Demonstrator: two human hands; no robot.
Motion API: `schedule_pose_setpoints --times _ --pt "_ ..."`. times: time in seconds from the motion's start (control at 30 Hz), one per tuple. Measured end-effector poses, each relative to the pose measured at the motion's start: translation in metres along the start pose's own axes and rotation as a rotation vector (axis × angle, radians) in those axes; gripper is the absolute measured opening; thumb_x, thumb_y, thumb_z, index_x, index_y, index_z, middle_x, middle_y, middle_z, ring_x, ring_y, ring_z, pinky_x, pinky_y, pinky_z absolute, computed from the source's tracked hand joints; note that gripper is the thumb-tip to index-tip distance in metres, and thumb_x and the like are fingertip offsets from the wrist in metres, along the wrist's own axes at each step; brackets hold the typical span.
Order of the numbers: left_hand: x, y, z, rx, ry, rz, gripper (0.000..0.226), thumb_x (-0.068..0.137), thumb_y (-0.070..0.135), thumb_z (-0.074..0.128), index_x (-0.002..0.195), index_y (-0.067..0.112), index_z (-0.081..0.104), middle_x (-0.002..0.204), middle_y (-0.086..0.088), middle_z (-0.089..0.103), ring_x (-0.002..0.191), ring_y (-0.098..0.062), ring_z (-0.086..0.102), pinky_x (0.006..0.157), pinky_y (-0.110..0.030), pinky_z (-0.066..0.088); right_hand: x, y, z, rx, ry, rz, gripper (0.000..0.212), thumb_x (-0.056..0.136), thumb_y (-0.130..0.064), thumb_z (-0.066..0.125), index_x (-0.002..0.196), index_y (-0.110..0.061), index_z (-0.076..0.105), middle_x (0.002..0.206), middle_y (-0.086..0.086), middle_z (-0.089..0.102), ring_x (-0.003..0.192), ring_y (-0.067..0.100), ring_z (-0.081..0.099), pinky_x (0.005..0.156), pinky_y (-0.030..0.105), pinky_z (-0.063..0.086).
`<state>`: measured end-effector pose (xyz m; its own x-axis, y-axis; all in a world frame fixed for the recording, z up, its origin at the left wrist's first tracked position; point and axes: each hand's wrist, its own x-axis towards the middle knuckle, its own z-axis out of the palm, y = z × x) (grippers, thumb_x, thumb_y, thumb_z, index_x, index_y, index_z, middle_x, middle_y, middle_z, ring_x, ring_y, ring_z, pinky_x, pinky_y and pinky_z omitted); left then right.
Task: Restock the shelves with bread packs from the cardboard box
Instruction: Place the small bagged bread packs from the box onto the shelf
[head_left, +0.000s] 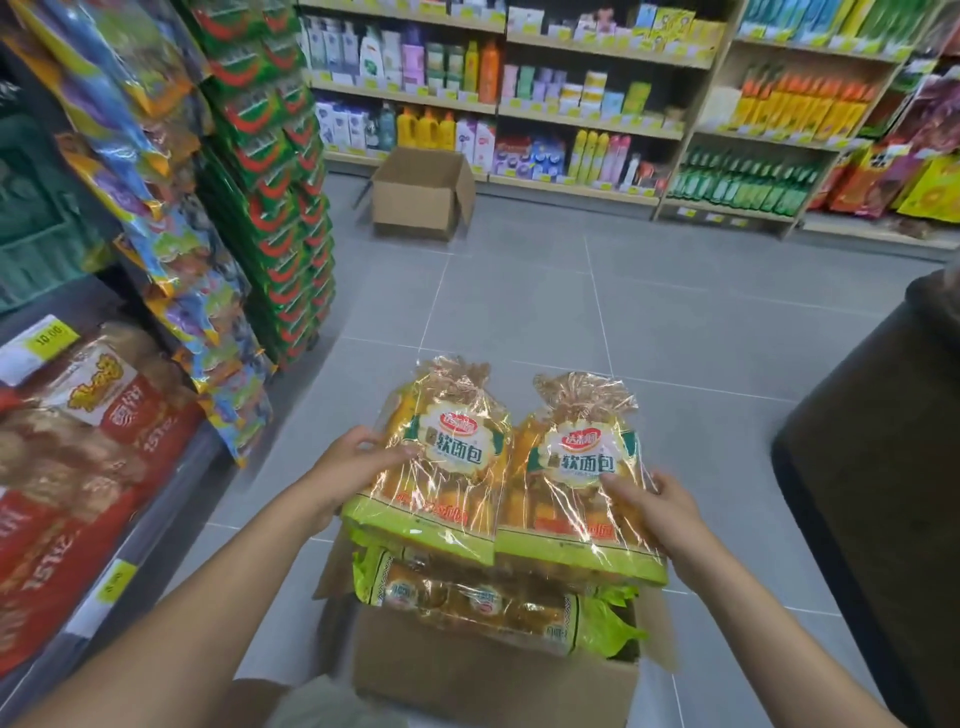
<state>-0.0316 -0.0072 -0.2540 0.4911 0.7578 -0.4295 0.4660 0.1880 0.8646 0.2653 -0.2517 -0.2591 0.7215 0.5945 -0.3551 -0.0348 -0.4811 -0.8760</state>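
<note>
Two bread packs in clear yellow-green wrappers are held side by side above an open cardboard box (488, 675) on the floor. My left hand (358, 462) grips the left bread pack (447, 467) by its left edge. My right hand (660, 504) grips the right bread pack (576, 478) by its right edge. More bread packs (478, 597) lie inside the box below them. A low shelf (104, 587) at the left carries red-labelled bread bags (93, 415).
Hanging snack bags (182, 234) and green packets (275, 171) fill the left rack. A second open cardboard box (421, 192) stands on the grey tiled floor ahead. Shelves of bottles (571, 104) line the back wall. A dark bulky object (883, 467) stands at the right.
</note>
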Motion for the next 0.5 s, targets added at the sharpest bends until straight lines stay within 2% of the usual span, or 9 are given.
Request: schedule_pose_setpoints --times 0.03,0.1,0.17,0.27,0.33,0.4,0.47,0.5 --pt "-0.002 0.004 0.002 -0.006 0.006 0.023 0.057 0.072 0.055 0.084 0.110 0.021 0.059 0.118 -0.002 0.065 0.109 -0.019 0.062 0.092 -0.038 0.048 -0.001 -0.001 0.001 0.015 0.005 -0.006 0.061 0.067 -0.049 0.090 0.110 -0.016 0.063 0.096 0.010 0.077 0.083 0.032 0.076 0.080 0.052 0.062" --pt "-0.005 0.011 0.004 -0.025 0.023 0.057 0.050 0.078 0.047 0.082 0.113 0.023 0.055 0.119 0.000 0.060 0.110 -0.017 0.058 0.091 -0.037 0.044 -0.006 -0.010 0.003 0.027 0.008 -0.021 0.066 0.065 -0.047 0.091 0.112 -0.013 0.061 0.094 0.012 0.077 0.076 0.030 0.076 0.070 0.048 0.063" --pt "-0.011 0.020 0.003 -0.050 0.033 0.097 0.053 0.079 0.043 0.083 0.117 0.023 0.053 0.118 0.003 0.059 0.108 -0.014 0.057 0.092 -0.036 0.042 -0.009 -0.021 0.004 0.058 0.010 -0.040 0.057 0.073 -0.034 0.090 0.114 -0.008 0.058 0.093 0.014 0.077 0.067 0.026 0.076 0.055 0.037 0.059" --pt "-0.016 0.032 -0.008 -0.040 0.096 0.176 0.056 0.081 0.038 0.083 0.123 0.020 0.051 0.123 0.004 0.054 0.105 -0.006 0.055 0.093 -0.033 0.040 -0.012 -0.042 0.008 0.033 0.015 -0.124 0.049 0.078 -0.026 0.086 0.112 -0.008 0.056 0.094 0.014 0.075 0.058 0.017 0.073 0.046 0.028 0.053" --pt "-0.020 0.040 -0.022 -0.041 0.161 0.232 0.058 0.081 0.040 0.083 0.125 0.021 0.050 0.140 -0.001 0.048 0.121 -0.013 0.049 0.100 -0.035 0.040 -0.012 -0.060 0.014 0.024 0.029 -0.204 0.053 0.077 -0.030 0.087 0.114 -0.011 0.055 0.099 0.013 0.073 0.063 0.017 0.072 0.050 0.028 0.053" --pt "-0.029 0.049 -0.038 -0.063 0.229 0.311 0.055 0.081 0.040 0.082 0.122 0.022 0.049 0.149 -0.003 0.046 0.133 -0.015 0.043 0.108 -0.039 0.040 -0.010 -0.080 0.022 -0.012 0.049 -0.270 0.058 0.072 -0.039 0.089 0.114 -0.017 0.056 0.104 0.008 0.072 0.079 0.022 0.073 0.064 0.036 0.058" --pt "-0.037 0.058 -0.055 -0.092 0.315 0.388 0.048 0.082 0.036 0.082 0.114 0.024 0.049 0.145 -0.004 0.050 0.138 -0.015 0.043 0.111 -0.041 0.040 -0.008 -0.103 0.034 -0.031 0.035 -0.330 0.064 0.064 -0.052 0.091 0.110 -0.024 0.056 0.107 0.005 0.072 0.088 0.027 0.074 0.076 0.047 0.062" --pt "-0.043 0.062 -0.065 -0.097 0.370 0.434 0.046 0.083 0.032 0.082 0.112 0.023 0.049 0.139 -0.002 0.053 0.138 -0.014 0.044 0.110 -0.037 0.041 -0.008 -0.115 0.042 -0.028 0.023 -0.362 0.068 0.060 -0.056 0.091 0.109 -0.026 0.056 0.108 0.003 0.071 0.091 0.028 0.074 0.078 0.048 0.062"
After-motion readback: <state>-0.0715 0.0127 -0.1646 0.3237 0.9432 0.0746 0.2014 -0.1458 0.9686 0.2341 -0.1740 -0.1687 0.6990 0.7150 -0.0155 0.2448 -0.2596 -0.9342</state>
